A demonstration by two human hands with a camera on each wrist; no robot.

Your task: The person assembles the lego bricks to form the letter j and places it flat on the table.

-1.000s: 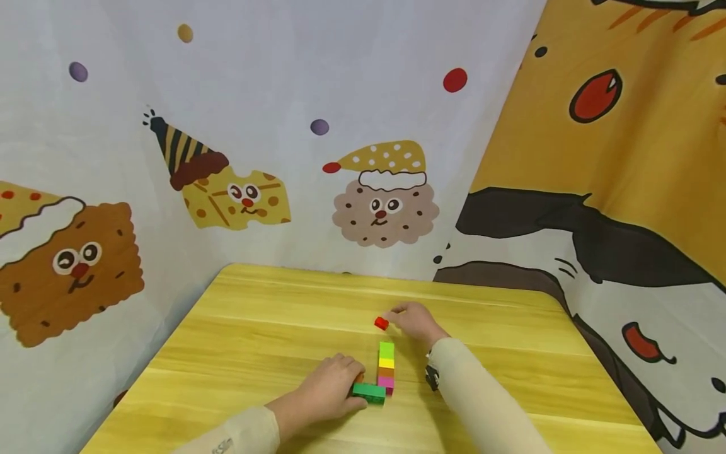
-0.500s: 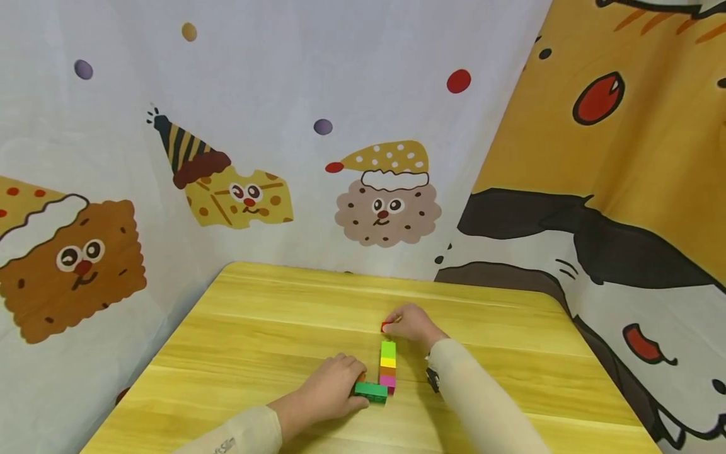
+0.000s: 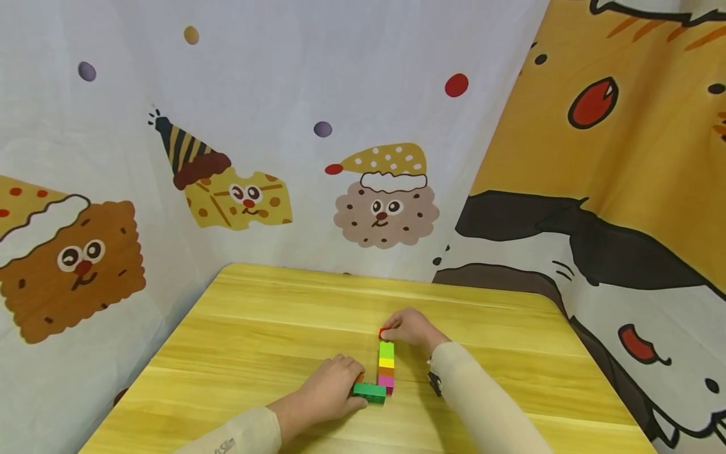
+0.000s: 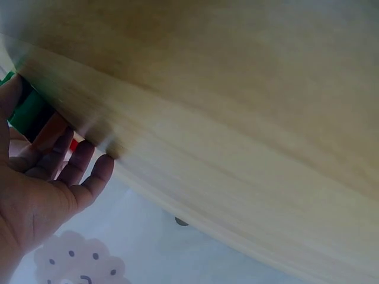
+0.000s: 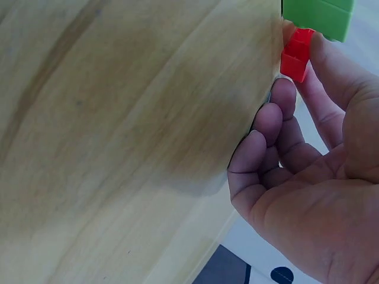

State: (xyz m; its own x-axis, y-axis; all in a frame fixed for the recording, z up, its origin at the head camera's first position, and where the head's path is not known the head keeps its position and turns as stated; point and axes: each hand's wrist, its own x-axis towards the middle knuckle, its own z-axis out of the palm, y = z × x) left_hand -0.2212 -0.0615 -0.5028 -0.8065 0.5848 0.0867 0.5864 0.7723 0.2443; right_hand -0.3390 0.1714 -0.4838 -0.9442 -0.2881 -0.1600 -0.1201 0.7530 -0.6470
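Note:
A small red toy brick point(image 5: 296, 54) is pinched between the thumb and index finger of my right hand point(image 3: 413, 328), at the far end of a row of bricks. That row runs from a lime green brick point(image 3: 386, 350) through a yellow brick point(image 3: 386, 363) and an orange-brown one point(image 3: 386, 372) to a pink brick point(image 3: 386, 383). My left hand point(image 3: 331, 388) holds a dark green brick point(image 3: 369, 393) lying crosswise at the pink end, thumb on its near side. Beside the green one, an orange brick point(image 4: 50, 131) shows under the left fingers, mostly hidden in the head view.
The wooden table point(image 3: 272, 315) carries the bricks, with bare wood around both hands. A cartoon-printed cloth point(image 3: 255, 94) hangs behind the table's far edge and along its sides.
My right hand has closed more fully over the red brick and drawn it nearer, to the lime green end of the row. The left hand stays on the dark green brick.

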